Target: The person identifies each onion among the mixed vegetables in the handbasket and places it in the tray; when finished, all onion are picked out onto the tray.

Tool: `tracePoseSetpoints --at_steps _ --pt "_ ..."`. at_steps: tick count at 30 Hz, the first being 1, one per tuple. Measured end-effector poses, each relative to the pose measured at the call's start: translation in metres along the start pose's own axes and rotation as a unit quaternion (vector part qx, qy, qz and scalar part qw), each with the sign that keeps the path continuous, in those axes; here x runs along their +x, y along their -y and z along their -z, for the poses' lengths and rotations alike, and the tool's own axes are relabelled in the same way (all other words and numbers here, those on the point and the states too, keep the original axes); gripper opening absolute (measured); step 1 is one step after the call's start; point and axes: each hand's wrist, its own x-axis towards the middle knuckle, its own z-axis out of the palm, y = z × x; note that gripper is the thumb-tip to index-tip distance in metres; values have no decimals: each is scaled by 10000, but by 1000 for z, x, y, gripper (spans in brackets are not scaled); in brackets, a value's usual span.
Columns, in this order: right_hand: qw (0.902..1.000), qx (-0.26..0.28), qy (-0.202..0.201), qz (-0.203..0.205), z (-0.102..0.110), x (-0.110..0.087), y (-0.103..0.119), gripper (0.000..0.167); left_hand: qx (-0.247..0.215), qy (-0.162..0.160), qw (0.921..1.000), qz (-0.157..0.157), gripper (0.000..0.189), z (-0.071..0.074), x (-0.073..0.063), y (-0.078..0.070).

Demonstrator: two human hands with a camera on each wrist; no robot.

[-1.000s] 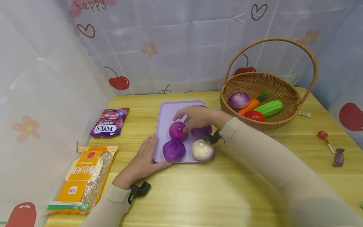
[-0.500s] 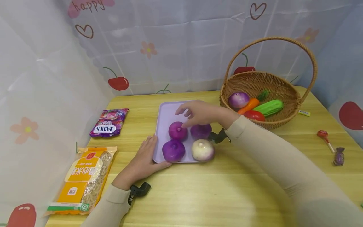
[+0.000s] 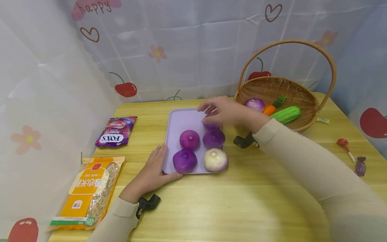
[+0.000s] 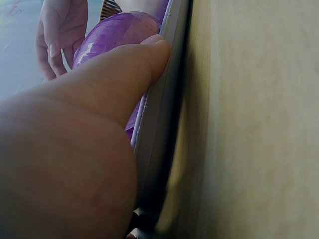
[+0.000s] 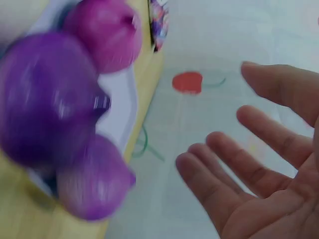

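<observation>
On a lilac tray [image 3: 178, 117] lie several toy onions: a magenta onion [image 3: 189, 139], a dark purple onion [image 3: 184, 161], a white onion [image 3: 215, 160], another purple onion [image 3: 214, 138], and one partly hidden behind the right hand. That purple-pink onion [image 5: 94, 177] shows in the right wrist view. My left hand [image 3: 151, 173] rests at the tray's front left corner, fingers straight along the left side and thumb [image 4: 149, 57] on the front rim. Over the tray's back right corner, my right hand [image 3: 228, 112] is raised with spread, lightly bent fingers, holding nothing.
A wicker basket [image 3: 272, 85] with a tall handle stands right, holding a purple onion [image 3: 255, 104], a carrot [image 3: 268, 110] and a green vegetable [image 3: 286, 114]. Left are a purple candy bag [image 3: 116, 131] and an orange food bag [image 3: 87, 191]. A lollipop [image 3: 344, 146] lies far right.
My right hand has moved back and right from above the magenta onion toward the basket, uncovering the right-hand purple onion. The left hand and the onions have not moved.
</observation>
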Motion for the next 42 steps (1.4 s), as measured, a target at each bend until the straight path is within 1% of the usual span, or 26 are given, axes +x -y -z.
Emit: tracePoseSetpoints --at_steps 4,9,13,18,20,24,28,36,42 --pt "9994 82 -324 -112 21 -13 -8 41 -51 11 10000 16 125 0 0 -1" --pt "9961 83 -746 -460 51 -34 -20 42 -18 17 10000 11 124 0 0 -1" --pt "9915 -37 -1040 -775 72 -48 -34 48 37 10 10000 1 125 1 1 1" --pt "9841 -134 -1306 -1198 94 -55 -51 61 46 9 10000 34 126 3 1 3" --pt "9816 -184 -1306 -1383 101 -57 -58 67 27 18 10000 43 126 3 1 3" --pt "9785 -216 -1178 -1681 115 -61 -75 76 -8 10 10000 20 125 2 0 3" --pt "9766 -186 -1016 -1887 123 -66 -90 84 -17 20 10000 34 124 1 0 2" --pt "9749 -258 -876 -2028 127 -70 -102 87 9 27 10000 48 126 0 1 2" --pt "9745 -547 -776 -2031 126 -70 -110 87 11 33 10000 49 126 0 2 2"
